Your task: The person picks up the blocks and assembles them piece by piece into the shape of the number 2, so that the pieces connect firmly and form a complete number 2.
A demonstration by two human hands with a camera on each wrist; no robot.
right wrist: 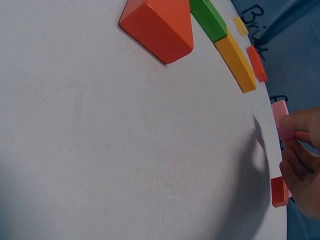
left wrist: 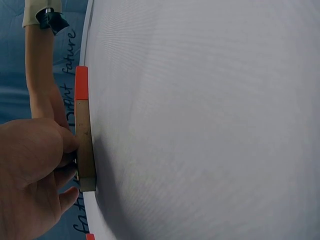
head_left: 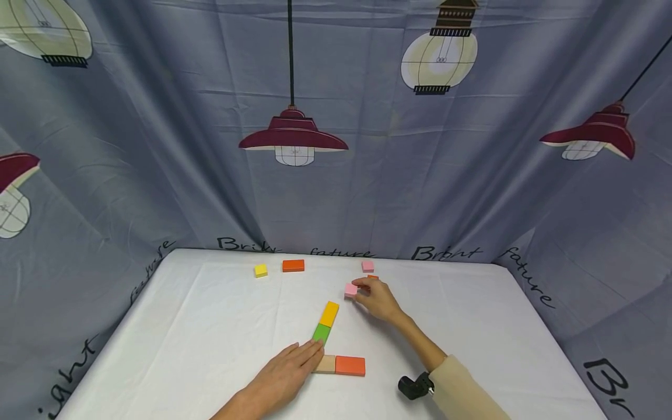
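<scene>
My right hand (head_left: 379,300) pinches a pink block (head_left: 350,290) between thumb and fingertips at the far side of the table; the right wrist view shows this pink block (right wrist: 280,114) too. Nearer, my left hand (head_left: 286,373) lies with its fingers extended over the row of blocks, partly covering a plain wooden block (head_left: 325,364) and the end of a green block (head_left: 321,333). A yellow-orange block (head_left: 329,314) continues the slanting line beyond the green one. Against the wooden block's right end sits an orange-red block (head_left: 350,366).
Towards the back of the white table (head_left: 210,326) lie a small yellow block (head_left: 261,270), an orange block (head_left: 293,266) and another pink block (head_left: 367,266). One more orange block (head_left: 373,276) is partly hidden behind my right hand. A grey-blue curtain (head_left: 367,192) surrounds the table.
</scene>
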